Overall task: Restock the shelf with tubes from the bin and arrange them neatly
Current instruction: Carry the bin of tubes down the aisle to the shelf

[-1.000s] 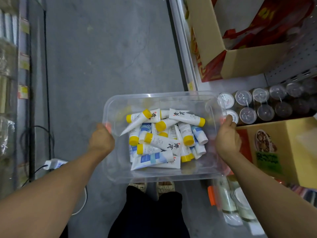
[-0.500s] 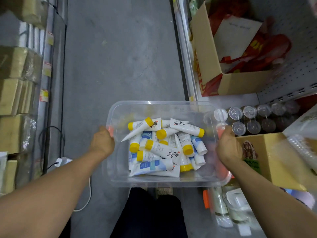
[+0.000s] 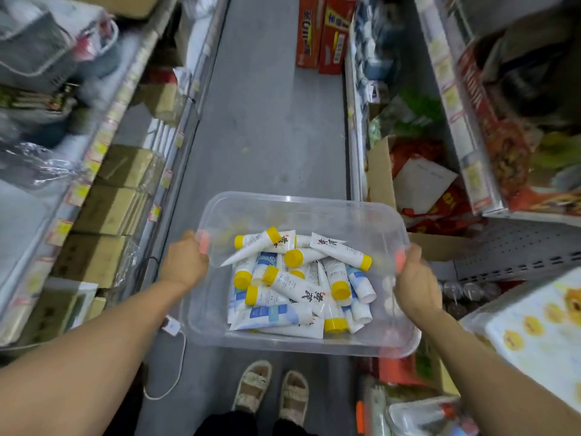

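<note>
I am holding the clear bin (image 3: 301, 212) by its two sides, left hand (image 3: 185, 265) and right hand (image 3: 416, 278) both closed on the rim. The tubes (image 3: 298, 284) are all lying inside in a pile, so restocking is not started. I am standing in a narrow aisle on a grey floor (image 3: 264, 121), between full shelves (image 3: 465, 127).

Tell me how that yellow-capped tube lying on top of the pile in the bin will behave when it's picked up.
The yellow-capped tube is probably light: it rests on other tubes without sinking in. Its flat crimped tail suggests a soft body that gives when squeezed. Lying loose and slanted in the clear bin, it may slide, and lifting it could shift its neighbours.
</note>
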Motion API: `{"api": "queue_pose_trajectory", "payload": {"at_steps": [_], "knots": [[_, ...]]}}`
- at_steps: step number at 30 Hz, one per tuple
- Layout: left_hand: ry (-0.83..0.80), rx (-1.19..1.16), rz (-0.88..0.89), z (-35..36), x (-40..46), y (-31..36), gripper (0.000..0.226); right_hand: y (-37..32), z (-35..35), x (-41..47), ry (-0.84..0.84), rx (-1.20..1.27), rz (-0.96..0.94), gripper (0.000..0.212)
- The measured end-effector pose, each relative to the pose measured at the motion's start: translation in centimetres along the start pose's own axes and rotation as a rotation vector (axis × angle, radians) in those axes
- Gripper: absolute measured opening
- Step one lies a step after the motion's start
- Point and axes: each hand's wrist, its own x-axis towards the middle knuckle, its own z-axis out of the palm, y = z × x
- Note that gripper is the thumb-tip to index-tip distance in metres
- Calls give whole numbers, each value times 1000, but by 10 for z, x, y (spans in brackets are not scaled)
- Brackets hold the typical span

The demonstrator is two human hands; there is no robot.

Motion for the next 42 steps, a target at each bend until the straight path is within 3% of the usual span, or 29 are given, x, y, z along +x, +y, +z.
{"api": "queue_pose_trajectory", "payload": {"at_steps": [4,12,21,27,34,42], "knots": [[106,-12,-2,-51,3,5,35,-31,-40,10,67,16,-54,40],[254,-110,85,-128,45,4,32,-102,-84,45,185,96,-121,24],[206,-136,65,-196,172,-20,20,-214,-106,107,140,114,-71,51],[208,-122,103,-248,256,-13,19,-283,-121,158,183,189,-30,35],[233,-141,124,-286,359,20,18,-337,-151,250,250,189,-56,33],[222,-167,42,-306,486,93,20,-385,-190,411,187,228,-113,31]]}}
